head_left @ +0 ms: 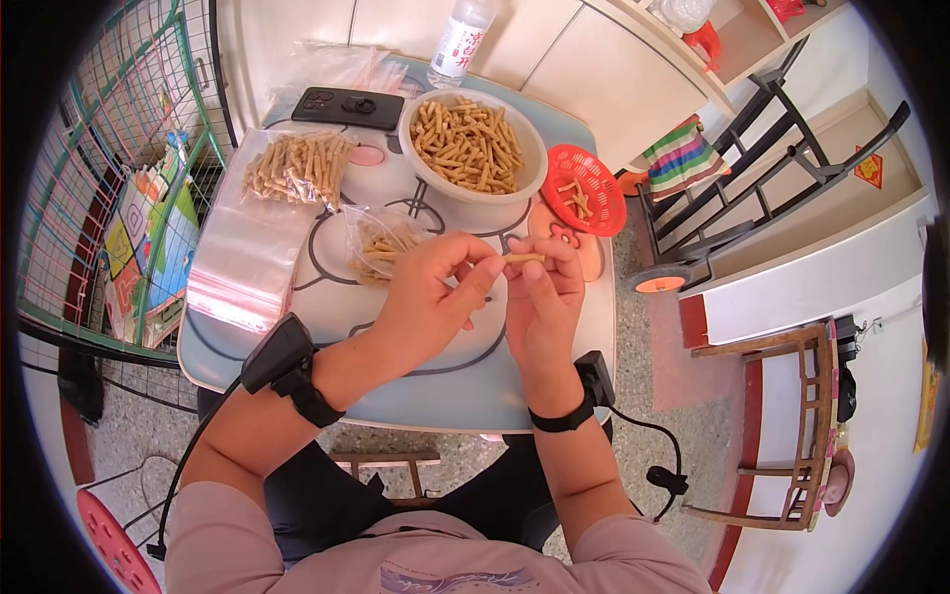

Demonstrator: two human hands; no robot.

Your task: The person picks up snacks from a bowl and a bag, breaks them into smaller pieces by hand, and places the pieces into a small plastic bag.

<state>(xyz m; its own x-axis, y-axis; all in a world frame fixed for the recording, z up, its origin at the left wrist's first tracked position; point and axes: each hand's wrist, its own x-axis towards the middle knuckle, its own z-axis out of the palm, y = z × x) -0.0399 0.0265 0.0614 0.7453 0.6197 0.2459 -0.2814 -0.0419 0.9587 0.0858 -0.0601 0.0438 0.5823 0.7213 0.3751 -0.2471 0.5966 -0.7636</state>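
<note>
Between my two hands, above the middle of the table, is one short tan stick [522, 258]. My left hand [435, 292] is closed, its thumb and finger at the stick's left end. The fingers of my right hand [546, 292] are closed round its right part. Just behind my left hand lies an open clear bag [381, 243] with some sticks in it. Behind my hands stands a white bowl [534, 163] full of the same sticks. A red basket [606, 188] right of it holds a few. A filled clear bag [297, 170] lies at the back left.
Flat empty bags [242, 247] lie on the table's [213, 361] left side. A black phone [346, 108] and a water bottle [461, 45] are at the back. A wire cage [129, 178] stands left of the table, a folded cart [752, 188] to the right.
</note>
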